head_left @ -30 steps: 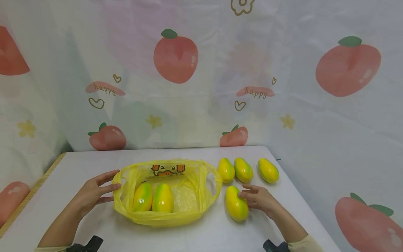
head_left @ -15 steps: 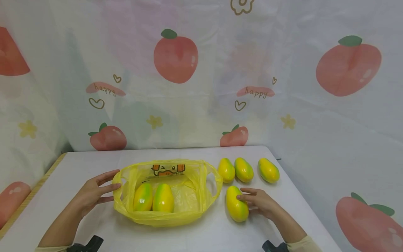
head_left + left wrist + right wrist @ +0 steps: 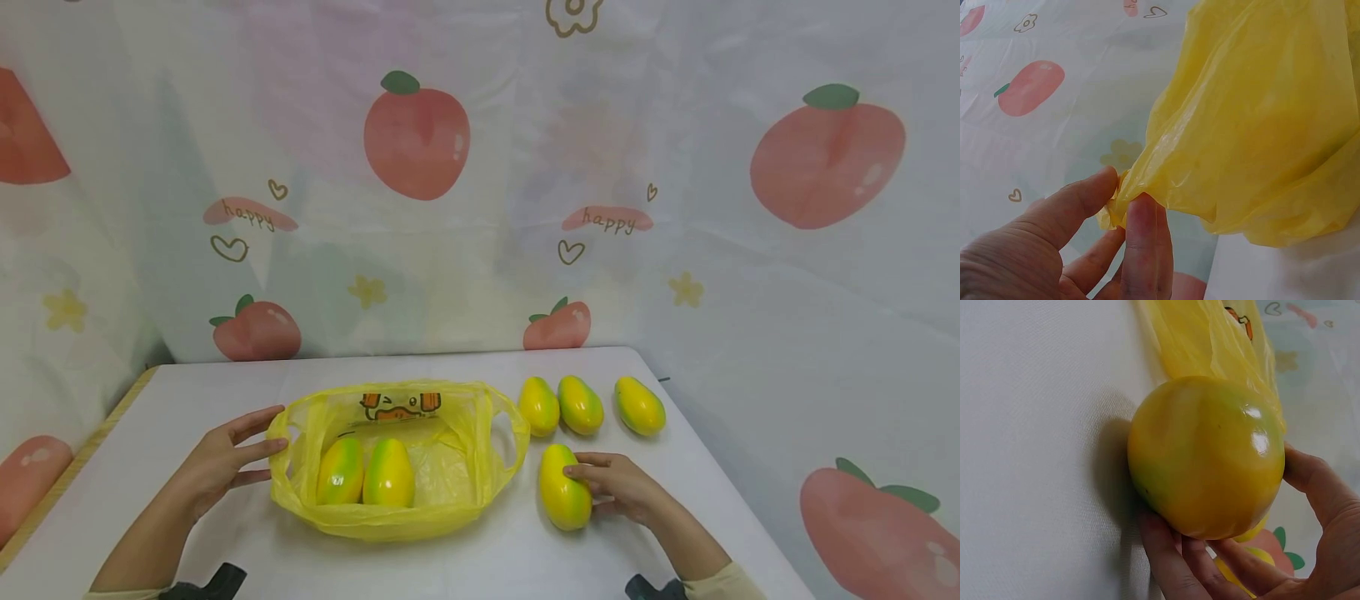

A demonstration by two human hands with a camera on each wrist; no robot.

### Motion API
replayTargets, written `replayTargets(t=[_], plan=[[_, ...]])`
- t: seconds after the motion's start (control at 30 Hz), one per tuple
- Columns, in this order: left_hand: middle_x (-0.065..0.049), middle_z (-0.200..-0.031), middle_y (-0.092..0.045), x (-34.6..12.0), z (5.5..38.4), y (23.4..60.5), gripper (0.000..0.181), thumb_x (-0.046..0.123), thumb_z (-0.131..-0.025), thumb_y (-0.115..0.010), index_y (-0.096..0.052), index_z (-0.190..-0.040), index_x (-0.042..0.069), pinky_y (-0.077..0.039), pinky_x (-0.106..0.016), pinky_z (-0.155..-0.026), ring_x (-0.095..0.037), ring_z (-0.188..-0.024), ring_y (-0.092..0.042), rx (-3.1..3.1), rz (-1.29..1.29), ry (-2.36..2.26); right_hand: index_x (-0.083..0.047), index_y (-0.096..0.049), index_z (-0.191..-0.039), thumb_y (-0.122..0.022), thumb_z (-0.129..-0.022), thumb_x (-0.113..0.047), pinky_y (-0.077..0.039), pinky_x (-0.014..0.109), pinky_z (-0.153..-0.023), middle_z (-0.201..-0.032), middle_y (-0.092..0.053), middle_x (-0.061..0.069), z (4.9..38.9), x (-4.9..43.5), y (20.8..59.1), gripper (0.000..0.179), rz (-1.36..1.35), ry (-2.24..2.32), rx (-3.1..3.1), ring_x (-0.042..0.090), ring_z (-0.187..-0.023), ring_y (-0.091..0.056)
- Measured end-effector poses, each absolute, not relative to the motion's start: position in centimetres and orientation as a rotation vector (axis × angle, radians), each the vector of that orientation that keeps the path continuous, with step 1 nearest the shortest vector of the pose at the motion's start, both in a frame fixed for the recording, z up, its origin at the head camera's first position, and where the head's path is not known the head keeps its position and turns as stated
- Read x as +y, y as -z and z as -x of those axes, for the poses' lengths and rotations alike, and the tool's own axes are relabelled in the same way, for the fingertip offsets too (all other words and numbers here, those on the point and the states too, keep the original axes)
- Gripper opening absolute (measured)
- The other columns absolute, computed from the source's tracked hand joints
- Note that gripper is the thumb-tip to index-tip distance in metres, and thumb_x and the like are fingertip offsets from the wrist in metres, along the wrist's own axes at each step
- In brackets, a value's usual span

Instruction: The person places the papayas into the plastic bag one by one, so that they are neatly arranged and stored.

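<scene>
A yellow plastic bag (image 3: pixel 405 523) stands with its mouth spread towards me, two yellow-green mangoes (image 3: pixel 388 475) side by side inside. At its left edge my left hand (image 3: pixel 217 462) pinches the gathered plastic, and the left wrist view shows thumb and fingertips meeting on the bag's (image 3: pixel 1254 125) bunched corner. To the right of the bag, my right hand (image 3: pixel 622 483) holds another mango (image 3: pixel 562 490) from its right side. In the right wrist view the thumb and fingers curve about this mango (image 3: pixel 1207 456), close over the white tabletop.
Three more mangoes lie at the back right: one left (image 3: pixel 539 407), one middle (image 3: pixel 581 405), one right (image 3: pixel 640 406) near the table's edge. The white table (image 3: pixel 487 567) runs back to a printed cloth backdrop (image 3: pixel 465 275).
My right hand's fingers have shifted a little lower and further round the mango's right side. The left hand and the bag hold their places.
</scene>
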State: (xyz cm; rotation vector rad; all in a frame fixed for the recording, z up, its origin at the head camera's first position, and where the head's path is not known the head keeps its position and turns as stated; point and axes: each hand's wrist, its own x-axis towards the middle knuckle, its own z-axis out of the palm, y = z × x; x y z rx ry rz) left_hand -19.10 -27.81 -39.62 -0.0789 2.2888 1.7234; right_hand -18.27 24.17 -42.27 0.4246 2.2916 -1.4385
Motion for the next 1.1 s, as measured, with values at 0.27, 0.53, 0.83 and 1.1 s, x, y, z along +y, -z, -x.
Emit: replayTargets(t=[0.27, 0.53, 0.83, 1.1], plan=[[-0.024, -0.159, -0.022, -27.78, 19.11, 39.70, 0.081, 0.030, -0.092, -0.071, -0.027, -0.155, 0.007, -0.060, -0.035, -0.085, -0.003, -0.103, -0.060, 2.283, 0.083, -1.732, 0.006, -0.045, -0.142, -0.072, -0.090, -0.034, -0.060, 0.047, -0.084, -0.129, -0.057, 0.025, 18.16, 24.51, 42.44, 0.071, -0.402, 1.451, 2.249, 0.030, -0.100, -0.060], [-0.024, -0.159, -0.022, -27.86, 19.26, 39.87, 0.080, 0.030, -0.092, -0.071, -0.027, -0.155, 0.007, -0.060, -0.035, -0.085, -0.003, -0.103, -0.059, 2.281, 0.071, -1.735, 0.003, -0.050, -0.140, -0.072, -0.089, -0.032, -0.060, 0.044, -0.083, -0.127, -0.058, 0.024, 18.22, 24.20, 42.28, 0.066, -0.438, 1.440, 2.278, 0.030, -0.099, -0.057], [-0.024, -0.159, -0.023, -27.83, 19.27, 39.77, 0.080, 0.029, -0.092, -0.071, -0.028, -0.155, 0.005, -0.060, -0.035, -0.085, -0.002, -0.101, -0.061, 2.279, 0.052, -1.746, 0.003, -0.050, -0.139, -0.072, -0.089, -0.032, -0.060, 0.044, -0.084, -0.128, -0.058, 0.023, 18.40, 24.09, 42.19, 0.065, -0.435, 1.420, 2.291, 0.028, -0.098, -0.058], [-0.024, -0.159, -0.022, -27.75, 19.24, 39.69, 0.080, 0.029, -0.092, -0.071, -0.028, -0.154, 0.005, -0.060, -0.035, -0.085, -0.003, -0.101, -0.061, 2.277, 0.058, -1.746, 0.003, -0.051, -0.139, -0.072, -0.090, -0.030, -0.060, 0.045, -0.083, -0.129, -0.058, 0.024, 18.47, 23.88, 42.14, 0.063, -0.429, 1.409, 2.311, 0.028, -0.100, -0.060]])
